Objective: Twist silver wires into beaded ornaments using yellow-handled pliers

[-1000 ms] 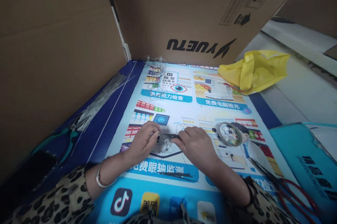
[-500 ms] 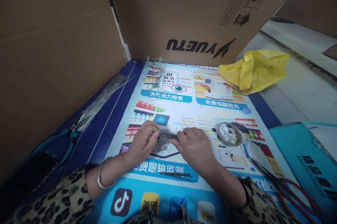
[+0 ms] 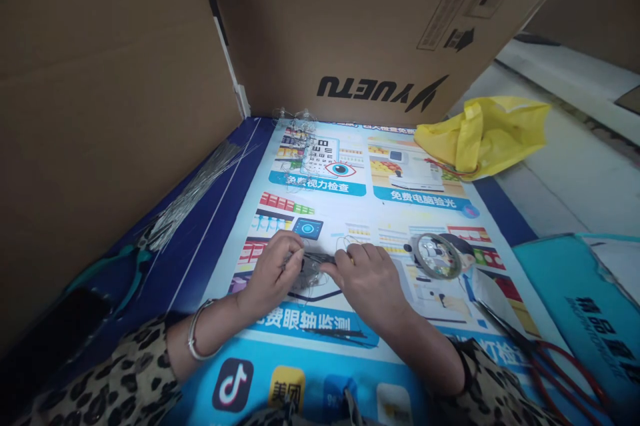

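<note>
Thin dark strands, blurred together, are spanning the gap between both hands over the near middle of the poster. The left hand is curling, thumb against bent forefinger, pinching their left end; the right hand, knuckles up, is pinching the right end. Both forearms are slanting inward, the left wearing a bracelet. Tape is lying rightward.
</note>
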A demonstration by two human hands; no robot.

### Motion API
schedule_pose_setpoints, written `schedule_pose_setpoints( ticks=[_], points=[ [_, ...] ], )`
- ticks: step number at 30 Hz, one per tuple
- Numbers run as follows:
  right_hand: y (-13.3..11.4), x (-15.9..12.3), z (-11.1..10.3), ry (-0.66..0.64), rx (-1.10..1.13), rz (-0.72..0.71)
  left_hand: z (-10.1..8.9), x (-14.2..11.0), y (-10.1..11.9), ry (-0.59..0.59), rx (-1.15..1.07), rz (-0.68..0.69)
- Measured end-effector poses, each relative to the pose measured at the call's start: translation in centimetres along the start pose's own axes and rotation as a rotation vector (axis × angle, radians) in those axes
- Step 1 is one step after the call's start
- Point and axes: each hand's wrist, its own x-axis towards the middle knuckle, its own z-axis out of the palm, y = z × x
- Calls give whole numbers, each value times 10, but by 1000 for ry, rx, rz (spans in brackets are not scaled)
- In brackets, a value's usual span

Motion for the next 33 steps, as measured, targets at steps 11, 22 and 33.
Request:
schedule_pose_setpoints(
  ticks=[11,22,33],
  points=[
    [-2,-2,0,-10,-48,-10,1,1,0,17,-8,-6],
    [-2,-2,3,2,-59,-10,1,0,1,31,31,2],
    [0,-1,3,16,-42,-26,0,-1,0,-22,29,9]
  ],
)
